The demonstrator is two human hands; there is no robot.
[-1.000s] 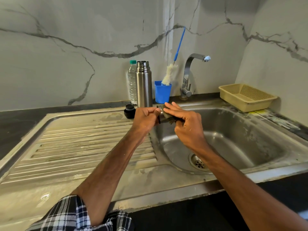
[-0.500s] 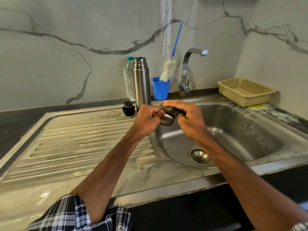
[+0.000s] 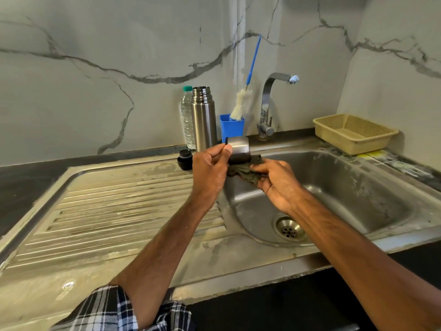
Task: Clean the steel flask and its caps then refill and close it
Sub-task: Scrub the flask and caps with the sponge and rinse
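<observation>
Over the sink basin (image 3: 346,187), the left hand (image 3: 210,170) pinches the steel cap (image 3: 238,150) by its rim while the right hand (image 3: 274,180) clutches a dark cloth (image 3: 241,173) just beneath it.

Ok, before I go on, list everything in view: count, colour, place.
flask: 1, steel, uncapped, back of the drainboard
water bottle: 1, clear with green cap, left of the flask
small cap: 1, black, on the drainboard by the flask
cup lid: 1, steel, held by the left hand
cloth: 1, dark olive, gripped by the right hand, below the cup lid
holder: 1, blue, right of the flask
bottle brush: 1, white head, blue handle, in the holder
tap: 1, chrome, behind the basin
basket: 1, beige, counter far right
sink: 1, steel, drainboard left, basin right
hands: 2, bare, over the basin's left edge
</observation>
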